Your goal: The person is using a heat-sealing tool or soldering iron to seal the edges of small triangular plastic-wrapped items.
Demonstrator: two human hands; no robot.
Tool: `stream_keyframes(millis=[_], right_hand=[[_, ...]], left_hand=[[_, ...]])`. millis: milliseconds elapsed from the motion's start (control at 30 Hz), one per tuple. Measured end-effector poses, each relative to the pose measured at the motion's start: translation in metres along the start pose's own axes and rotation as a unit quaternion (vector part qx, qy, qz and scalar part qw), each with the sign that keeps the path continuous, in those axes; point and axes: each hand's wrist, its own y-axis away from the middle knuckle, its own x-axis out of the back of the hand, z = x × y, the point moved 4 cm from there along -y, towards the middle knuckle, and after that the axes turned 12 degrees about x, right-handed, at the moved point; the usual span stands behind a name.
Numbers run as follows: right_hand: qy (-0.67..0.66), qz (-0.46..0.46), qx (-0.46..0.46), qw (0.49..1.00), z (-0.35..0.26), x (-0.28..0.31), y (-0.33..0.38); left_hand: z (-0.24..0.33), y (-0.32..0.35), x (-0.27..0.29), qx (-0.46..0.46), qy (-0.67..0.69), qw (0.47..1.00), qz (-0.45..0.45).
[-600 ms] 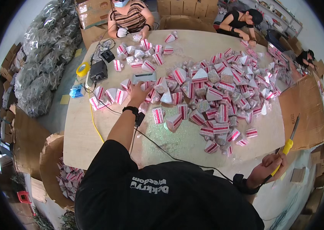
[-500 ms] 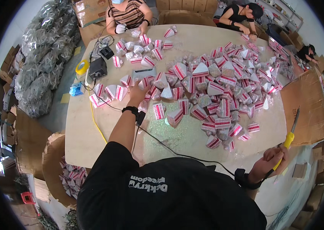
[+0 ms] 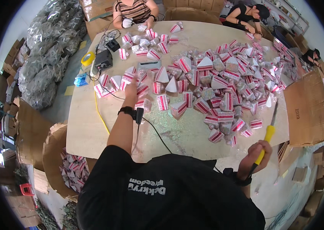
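My right hand (image 3: 254, 157) is closed around the yellow handle of a soldering iron (image 3: 270, 134), its thin metal tip pointing up and away over the table's right front. A black cord leaves the handle's lower end. My left hand (image 3: 131, 89) reaches across to the small wedge-shaped packets (image 3: 143, 91) at the left of the table, at the packet (image 3: 128, 76) beyond it. Its fingers are blurred and partly hidden, so its grip cannot be made out. The packets are pale, in clear film, with pink-and-white striped bands. A big heap of them (image 3: 223, 82) covers the middle and right.
On the table's left are a black power box (image 3: 103, 60), yellow tape roll (image 3: 87, 58), blue packet (image 3: 81, 79) and cables. A grey flat device (image 3: 149, 65) lies beyond my left hand. Cardboard boxes (image 3: 309, 109) flank the table. Two people work at the far edge; another is farther right.
My left hand has shifted left and slightly away among the packets. My right hand has moved left with the soldering iron. The whole view has shifted a little.
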Motion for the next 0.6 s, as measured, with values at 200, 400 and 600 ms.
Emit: stream_keyframes(millis=[200,400,600], right_hand=[[-0.145,-0.076,-0.126,0.979,0.008,-0.026,0.056],[-0.251,-0.281,-0.066,0.924,0.011,-0.09,0.136],[-0.261,-0.395,0.074,0.878,-0.026,-0.15,0.135]], left_hand=[[-0.042,0.116,-0.012,0.058,0.241,0.925,-0.288],[-0.138,0.211,-0.008,0.134,0.276,0.893,-0.329],[-0.168,0.23,-0.005,0.173,0.271,0.883,-0.343]])
